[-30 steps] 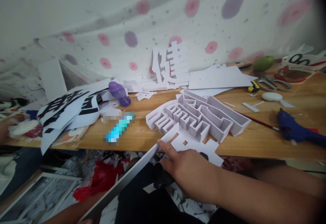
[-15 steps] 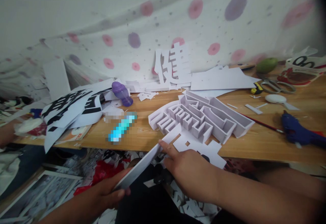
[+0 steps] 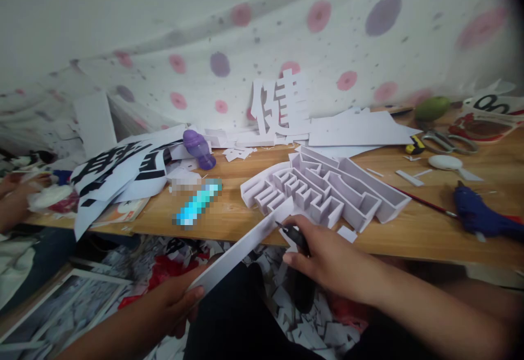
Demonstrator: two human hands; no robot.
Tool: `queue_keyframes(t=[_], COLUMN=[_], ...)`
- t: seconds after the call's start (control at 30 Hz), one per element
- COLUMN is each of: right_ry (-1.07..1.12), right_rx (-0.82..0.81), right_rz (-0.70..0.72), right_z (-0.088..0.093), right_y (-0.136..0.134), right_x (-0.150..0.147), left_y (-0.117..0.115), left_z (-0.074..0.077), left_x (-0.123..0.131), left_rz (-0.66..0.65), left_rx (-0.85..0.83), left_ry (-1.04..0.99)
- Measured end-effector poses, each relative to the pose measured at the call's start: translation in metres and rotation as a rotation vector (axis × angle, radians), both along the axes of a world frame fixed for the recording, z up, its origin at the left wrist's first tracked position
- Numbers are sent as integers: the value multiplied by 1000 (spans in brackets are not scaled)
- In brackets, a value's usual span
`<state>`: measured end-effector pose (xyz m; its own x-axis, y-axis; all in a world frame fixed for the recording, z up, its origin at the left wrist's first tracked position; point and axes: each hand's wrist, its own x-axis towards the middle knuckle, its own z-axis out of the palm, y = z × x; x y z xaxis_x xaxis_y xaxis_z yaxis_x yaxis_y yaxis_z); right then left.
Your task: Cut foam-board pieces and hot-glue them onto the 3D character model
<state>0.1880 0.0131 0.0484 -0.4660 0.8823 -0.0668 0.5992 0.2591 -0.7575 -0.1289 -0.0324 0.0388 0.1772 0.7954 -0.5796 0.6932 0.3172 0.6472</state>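
Note:
My left hand [image 3: 176, 302] grips the near end of a long white foam-board strip [image 3: 245, 245] that slants up to the table edge. My right hand [image 3: 327, 259] is closed round a black craft knife [image 3: 293, 235], its tip resting on the strip's far end. Just beyond stands a white three-dimensional foam-board character [image 3: 323, 188] made of upright walls on the wooden table [image 3: 409, 229]. A small white offcut [image 3: 347, 234] lies beside my right hand.
A blue glue gun [image 3: 477, 215], scissors [image 3: 444, 142], a thin red brush [image 3: 421, 201], a purple bottle [image 3: 197, 148], a green fruit [image 3: 432, 108] and black-printed paper sheets [image 3: 118, 171] lie on the table. A cut white character [image 3: 282, 106] leans on the dotted cloth. Another person's hands [image 3: 16, 199] work at far left. Scraps cover the floor.
My left hand has come up and taken the strip's near end. My right hand has left the flat white cut-out, which is gone from the table edge, and now holds the black knife.

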Motion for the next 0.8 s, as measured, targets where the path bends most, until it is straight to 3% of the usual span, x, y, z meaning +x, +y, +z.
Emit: queue_keyframes(t=[0.2,0.33,0.47,0.67,0.8], right_ry=[107,135,67,-114,-156], right_rx=[59,-77,-88,116,71], right_rz=[-35,3,11,-43,-37], right_z=[-10,-10,-10,-7,-4], right_y=[5,3,1,-3,-2], right_x=[18,21,21,17,12], left_y=[3,6,4,3,4], left_z=[12,19,14,5,4], left_x=[7,11,12,10,10], left_rz=[-82,-113,-69,-37,-41], left_rx=[-23,-77,-13,34,36], left_ry=[35,39,66,77,63])
